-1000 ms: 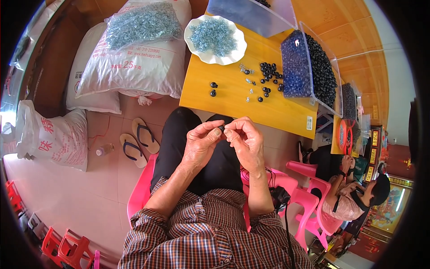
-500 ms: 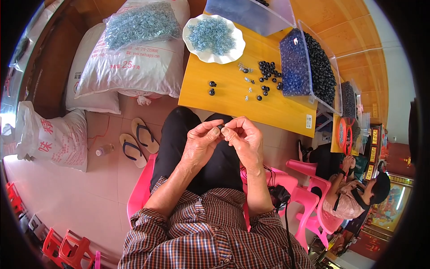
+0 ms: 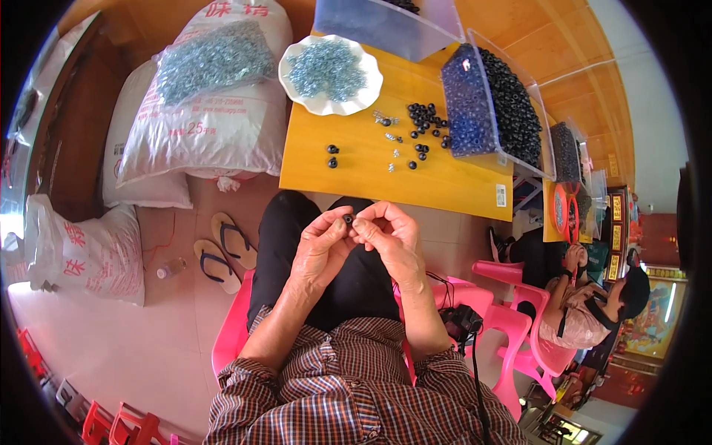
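Observation:
Between the fingertips of both hands, over my lap, is a black round bead (image 3: 348, 219) with a hole showing. My left hand (image 3: 320, 246) pinches it from one side. My right hand (image 3: 391, 236) has thumb and forefinger closed against its other side; whether a smaller piece is in them too is hidden. Beyond my hands, on the yellow table (image 3: 311, 127), lie two black pieces (image 3: 332, 156) at the left. Farther right are several loose black beads (image 3: 423, 119) and small heaps of tiny silvery pieces (image 3: 390, 136). A scalloped white plate (image 3: 288, 87) holds pale blue-grey bits.
A clear bin (image 3: 493, 137) full of black beads stands on the table's right, with another bin (image 3: 386, 31) behind. White sacks (image 3: 200, 148) and sandals (image 3: 216, 265) are on the left. Pink chairs (image 3: 512, 326) and a seated person (image 3: 578, 315) are at the right.
The view has shifted slightly, so the table and plate sit farther left. Both hands still hold the bead, which now shows its hole more plainly.

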Demonstrator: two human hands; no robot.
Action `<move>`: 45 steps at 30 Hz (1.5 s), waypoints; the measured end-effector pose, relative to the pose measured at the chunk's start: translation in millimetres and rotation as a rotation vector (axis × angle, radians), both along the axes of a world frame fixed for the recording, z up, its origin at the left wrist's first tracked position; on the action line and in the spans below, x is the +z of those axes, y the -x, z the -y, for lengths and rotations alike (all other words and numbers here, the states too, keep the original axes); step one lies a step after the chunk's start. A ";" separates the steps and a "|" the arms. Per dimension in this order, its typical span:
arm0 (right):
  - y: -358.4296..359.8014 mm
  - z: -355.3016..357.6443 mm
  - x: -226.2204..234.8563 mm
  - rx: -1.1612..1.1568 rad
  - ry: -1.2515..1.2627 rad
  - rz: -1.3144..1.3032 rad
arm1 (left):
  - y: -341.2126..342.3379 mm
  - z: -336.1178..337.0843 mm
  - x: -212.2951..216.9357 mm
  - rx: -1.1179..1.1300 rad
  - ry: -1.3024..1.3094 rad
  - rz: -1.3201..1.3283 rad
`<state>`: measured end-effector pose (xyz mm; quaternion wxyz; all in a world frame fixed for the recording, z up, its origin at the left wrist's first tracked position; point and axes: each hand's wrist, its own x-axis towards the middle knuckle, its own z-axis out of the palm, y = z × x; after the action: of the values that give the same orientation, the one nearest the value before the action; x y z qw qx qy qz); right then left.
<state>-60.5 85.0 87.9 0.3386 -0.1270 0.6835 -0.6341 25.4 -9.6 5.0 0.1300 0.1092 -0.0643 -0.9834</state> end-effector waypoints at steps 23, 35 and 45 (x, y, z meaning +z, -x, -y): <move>132.0 21.2 -36.0 -0.149 -0.650 -1.147 | 5.7 10.2 -1.5 0.016 0.078 0.091; 130.8 12.4 -34.5 -0.159 -0.545 -1.103 | 4.7 10.3 7.6 0.018 0.064 0.114; 17.8 -0.5 12.7 -0.044 -0.063 -0.256 | 0.7 5.5 7.9 0.023 0.016 0.017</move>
<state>-78.2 85.5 100.6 0.2384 -0.1814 0.7433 -0.5981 24.7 -15.1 12.9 0.1419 0.1171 -0.0722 -0.9803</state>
